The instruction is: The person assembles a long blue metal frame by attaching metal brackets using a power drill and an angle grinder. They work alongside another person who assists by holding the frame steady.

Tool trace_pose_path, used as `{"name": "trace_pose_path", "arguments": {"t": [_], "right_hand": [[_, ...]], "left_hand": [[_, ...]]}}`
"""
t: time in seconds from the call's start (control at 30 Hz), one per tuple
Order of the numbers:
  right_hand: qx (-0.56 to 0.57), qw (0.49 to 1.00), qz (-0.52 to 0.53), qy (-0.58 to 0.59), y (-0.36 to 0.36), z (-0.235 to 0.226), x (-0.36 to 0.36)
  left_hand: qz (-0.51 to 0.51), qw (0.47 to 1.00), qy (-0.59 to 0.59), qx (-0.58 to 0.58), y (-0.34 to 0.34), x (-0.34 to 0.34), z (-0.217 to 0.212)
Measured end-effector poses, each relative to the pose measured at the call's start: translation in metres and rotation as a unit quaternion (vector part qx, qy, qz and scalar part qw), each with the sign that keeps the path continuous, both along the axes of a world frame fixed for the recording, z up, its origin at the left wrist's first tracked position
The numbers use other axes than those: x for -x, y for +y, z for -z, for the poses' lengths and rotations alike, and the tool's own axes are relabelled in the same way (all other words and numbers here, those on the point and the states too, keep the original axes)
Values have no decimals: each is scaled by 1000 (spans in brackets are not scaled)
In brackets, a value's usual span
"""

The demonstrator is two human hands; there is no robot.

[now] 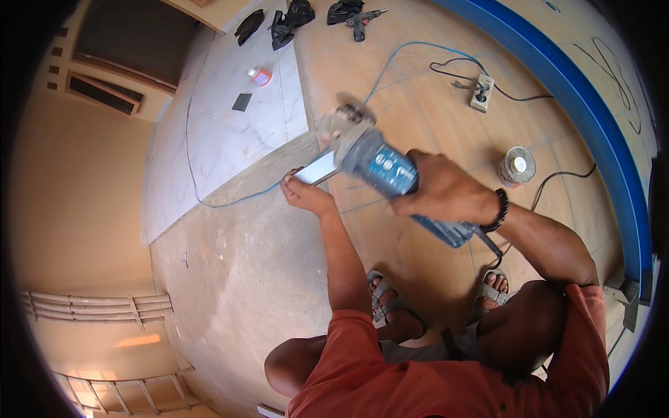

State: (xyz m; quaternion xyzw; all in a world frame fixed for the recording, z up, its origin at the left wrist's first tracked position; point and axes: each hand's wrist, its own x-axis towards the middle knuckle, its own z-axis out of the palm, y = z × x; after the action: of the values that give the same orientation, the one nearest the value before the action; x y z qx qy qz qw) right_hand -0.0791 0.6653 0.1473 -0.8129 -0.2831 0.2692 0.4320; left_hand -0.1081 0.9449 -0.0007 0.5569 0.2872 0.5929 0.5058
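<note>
The blue angle grinder [380, 167] is hanging above the floor, its disc end pointing far and left, over the edge where the bare concrete floor [237, 272] is meeting a white marble slab [223, 118]. The right hand [446, 191] is gripping the grinder's body firmly. The left hand [306, 195] is pinching a small white tile piece [317, 169] just beside the disc. Open concrete is lying to the left. Farther right, a power strip [481, 93] and a tape roll [517, 166] are resting on plywood sheets [418, 90].

Floor [237, 279] — power strip [481, 93], tape roll [516, 166], drill [362, 23].
</note>
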Motion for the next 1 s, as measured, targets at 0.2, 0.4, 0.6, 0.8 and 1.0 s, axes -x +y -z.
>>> {"name": "trace_pose_path", "arguments": {"t": [0.2, 0.4, 0.6, 0.8, 1.0], "right_hand": [[-44, 995, 86, -3, -22, 9, -36], [-44, 992, 116, 35, -49, 29, -41], [-63, 991, 102, 59, -68, 62, -39], [2, 994, 105, 10, -85, 87, -35], [57, 993, 105, -3, -105, 114, -36]], "left_hand": [[17, 995, 76, -65, -49, 0, 29], [10, 979, 150, -139, -102, 34, 101], [86, 960, 234, -124, -186, 60, 164], [135, 946, 295, 12, -210, 87, 210], [77, 931, 346, 86, -157, 64, 207]]}}
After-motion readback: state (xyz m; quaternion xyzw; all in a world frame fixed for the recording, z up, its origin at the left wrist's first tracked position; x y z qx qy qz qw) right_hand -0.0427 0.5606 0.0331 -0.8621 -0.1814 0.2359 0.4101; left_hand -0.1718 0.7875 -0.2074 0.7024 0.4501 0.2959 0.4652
